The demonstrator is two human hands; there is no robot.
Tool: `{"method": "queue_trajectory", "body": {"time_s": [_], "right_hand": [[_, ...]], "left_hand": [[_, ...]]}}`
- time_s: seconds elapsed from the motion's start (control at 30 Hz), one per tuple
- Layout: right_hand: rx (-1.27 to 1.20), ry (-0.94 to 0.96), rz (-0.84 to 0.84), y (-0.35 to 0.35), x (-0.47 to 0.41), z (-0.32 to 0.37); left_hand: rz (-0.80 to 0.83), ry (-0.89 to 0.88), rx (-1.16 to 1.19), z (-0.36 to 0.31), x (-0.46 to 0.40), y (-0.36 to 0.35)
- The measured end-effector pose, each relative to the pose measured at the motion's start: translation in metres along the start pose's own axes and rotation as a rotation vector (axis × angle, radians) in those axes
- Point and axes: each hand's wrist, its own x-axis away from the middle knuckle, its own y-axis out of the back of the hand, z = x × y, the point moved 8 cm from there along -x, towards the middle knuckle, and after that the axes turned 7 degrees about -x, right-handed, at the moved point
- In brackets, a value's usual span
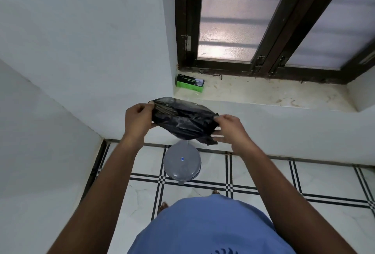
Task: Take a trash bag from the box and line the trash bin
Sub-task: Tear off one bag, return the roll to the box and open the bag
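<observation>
A black trash bag (183, 120), still bunched and partly folded, hangs in the air between both hands. My left hand (138, 118) pinches its left edge. My right hand (230, 129) pinches its right edge. Directly below the bag stands a small grey round trash bin (182, 162) on the tiled floor against the wall, its lid closed. The green box of trash bags (189, 83) lies on the window sill, in the sill's left corner, above and behind the bag.
A pale stone window sill (263, 93) runs to the right under a dark-framed window (263, 30). White walls close in on the left and behind the bin. The floor is white tile with black lines (223, 186). My feet are just behind the bin.
</observation>
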Motion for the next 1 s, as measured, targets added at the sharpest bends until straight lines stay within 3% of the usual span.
{"method": "queue_trajectory", "body": {"time_s": [0.1,0.2,0.27,0.4,0.57,0.67,0.77,0.8,0.87,1.0], "right_hand": [[0.446,0.096,-0.041,-0.002,0.007,-0.001],[0.348,0.367,0.093,-0.022,0.023,0.021],[0.305,0.384,0.236,-0.038,0.029,0.026],[0.342,0.470,0.207,-0.044,0.020,0.035],[-0.240,0.192,0.257,-0.034,0.013,0.028],[-0.501,-0.023,0.232,-0.024,0.007,0.019],[-0.632,-0.046,0.209,-0.014,0.003,0.023],[-0.638,-0.029,0.200,-0.010,0.000,0.023],[-0.589,0.010,0.143,-0.001,-0.009,0.020],[-0.298,0.101,-0.042,0.013,-0.025,0.005]], "left_hand": [[0.135,0.075,0.170,-0.001,0.004,-0.015],[0.222,0.034,0.112,-0.006,0.011,-0.028],[0.273,0.016,0.096,-0.011,0.018,-0.036],[0.341,0.042,0.080,-0.014,0.028,-0.047],[0.450,-0.054,-0.153,-0.017,0.036,-0.043],[0.585,-0.109,-0.526,0.003,0.030,-0.042],[0.448,-0.110,-0.831,0.020,0.013,-0.027],[0.383,-0.067,-0.775,0.023,0.009,-0.020],[0.314,0.083,-0.419,0.026,0.007,-0.012],[0.348,0.279,0.300,0.017,0.010,-0.018]]}}
